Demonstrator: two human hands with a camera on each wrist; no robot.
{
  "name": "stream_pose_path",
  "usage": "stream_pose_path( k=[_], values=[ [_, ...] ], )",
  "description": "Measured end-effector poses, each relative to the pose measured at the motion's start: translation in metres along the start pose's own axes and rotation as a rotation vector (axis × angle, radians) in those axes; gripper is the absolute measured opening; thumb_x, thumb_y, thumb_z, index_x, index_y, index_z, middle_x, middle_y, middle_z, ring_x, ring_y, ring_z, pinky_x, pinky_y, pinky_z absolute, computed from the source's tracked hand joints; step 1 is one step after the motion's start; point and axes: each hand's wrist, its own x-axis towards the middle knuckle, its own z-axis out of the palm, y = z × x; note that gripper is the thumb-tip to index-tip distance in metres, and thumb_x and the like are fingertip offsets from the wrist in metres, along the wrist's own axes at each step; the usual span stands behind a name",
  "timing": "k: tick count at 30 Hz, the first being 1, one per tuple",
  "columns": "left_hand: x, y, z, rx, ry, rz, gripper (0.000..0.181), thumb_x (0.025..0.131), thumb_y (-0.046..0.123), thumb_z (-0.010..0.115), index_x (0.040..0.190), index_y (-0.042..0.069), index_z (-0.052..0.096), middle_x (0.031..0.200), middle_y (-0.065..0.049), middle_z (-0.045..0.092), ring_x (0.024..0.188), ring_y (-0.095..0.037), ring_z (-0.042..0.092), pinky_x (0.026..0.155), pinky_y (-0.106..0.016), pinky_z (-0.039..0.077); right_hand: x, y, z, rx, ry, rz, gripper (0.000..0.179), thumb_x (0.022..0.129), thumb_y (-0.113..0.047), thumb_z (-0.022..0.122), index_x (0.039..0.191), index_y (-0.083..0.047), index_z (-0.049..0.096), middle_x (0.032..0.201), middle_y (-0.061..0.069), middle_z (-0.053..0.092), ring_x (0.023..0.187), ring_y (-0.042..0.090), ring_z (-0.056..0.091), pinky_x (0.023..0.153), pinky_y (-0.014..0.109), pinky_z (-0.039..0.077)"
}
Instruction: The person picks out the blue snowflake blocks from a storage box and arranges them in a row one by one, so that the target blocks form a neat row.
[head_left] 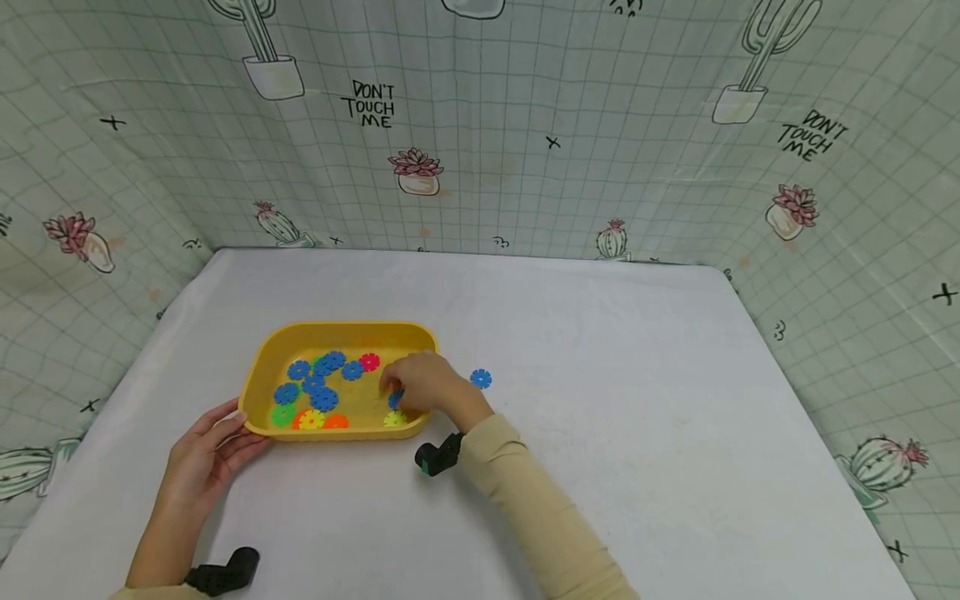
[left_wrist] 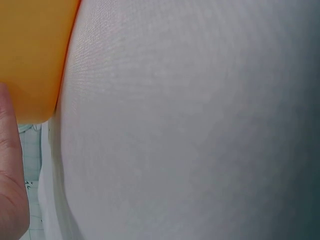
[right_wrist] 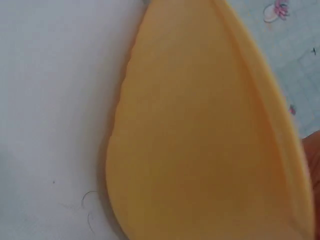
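Observation:
A yellow plastic tray [head_left: 360,433] holds several notched snowflake discs, mostly blue [head_left: 324,398], with green [head_left: 282,414], yellow [head_left: 311,419], orange [head_left: 335,422] and pink [head_left: 369,362] ones among them. My left hand [head_left: 206,458] holds the tray at its near left corner; one finger [left_wrist: 10,160] lies along the outer wall in the left wrist view. Inside the tray's right end, my right hand [head_left: 427,382] reaches down with bent fingers and pinches a blue snowflake disc [head_left: 395,400], partly hidden by the fingers. A yellow disc [head_left: 394,418] lies just below it.
One blue disc [head_left: 481,378] lies on the white tablecloth [head_left: 637,400], right of the tray. Grid-patterned cloth [head_left: 510,183] with cactus drawings hangs at the back and both sides. The tray's outer wall [right_wrist: 200,125] fills much of the right wrist view.

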Motion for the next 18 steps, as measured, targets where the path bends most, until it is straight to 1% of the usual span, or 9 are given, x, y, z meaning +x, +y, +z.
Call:
stream_pose_path(
  k=[4, 8, 12, 18],
  values=[
    [0.0003, -0.0006, 0.0004, 0.002, -0.001, 0.002, 0.018, 0.087, 0.021, 0.066, 0.102, 0.029, 0.059, 0.085, 0.007, 0.068, 0.073, -0.011, 0.068, 0.069, -0.025, 0.058, -0.0002, -0.0035, 0.0010, -0.122, 0.006, 0.005, 0.024, 0.085, -0.020, 0.066, 0.108, -0.024, 0.066, 0.095, -0.007, 0.063, 0.087, 0.011, 0.049, 0.078, 0.020, 0.036],
    [0.0009, -0.0008, -0.0001, -0.009, -0.008, 0.000, 0.017, 0.087, 0.020, 0.066, 0.101, 0.029, 0.060, 0.085, 0.006, 0.068, 0.073, -0.012, 0.068, 0.069, -0.025, 0.058, -0.0001, -0.0063, 0.0020, -0.194, 0.005, 0.023, 0.023, 0.087, -0.023, 0.065, 0.110, -0.024, 0.065, 0.099, -0.007, 0.062, 0.088, 0.012, 0.048, 0.073, 0.020, 0.034],
    [0.0015, -0.0007, -0.0011, -0.017, -0.017, -0.006, 0.017, 0.087, 0.020, 0.066, 0.101, 0.029, 0.060, 0.085, 0.006, 0.068, 0.073, -0.012, 0.068, 0.069, -0.025, 0.058, 0.0013, -0.0073, 0.0048, -0.237, 0.012, 0.048, 0.022, 0.086, -0.023, 0.065, 0.108, -0.025, 0.065, 0.100, -0.007, 0.062, 0.086, 0.013, 0.046, 0.071, 0.020, 0.032],
    [0.0006, 0.0002, -0.0024, -0.038, -0.026, -0.020, 0.016, 0.087, 0.019, 0.065, 0.099, 0.028, 0.061, 0.085, 0.006, 0.068, 0.073, -0.012, 0.068, 0.069, -0.026, 0.058, 0.0038, -0.0080, 0.0079, -0.271, 0.026, 0.056, 0.020, 0.085, -0.024, 0.067, 0.105, -0.024, 0.065, 0.096, -0.007, 0.061, 0.083, 0.013, 0.046, 0.069, 0.020, 0.032]
  ],
)
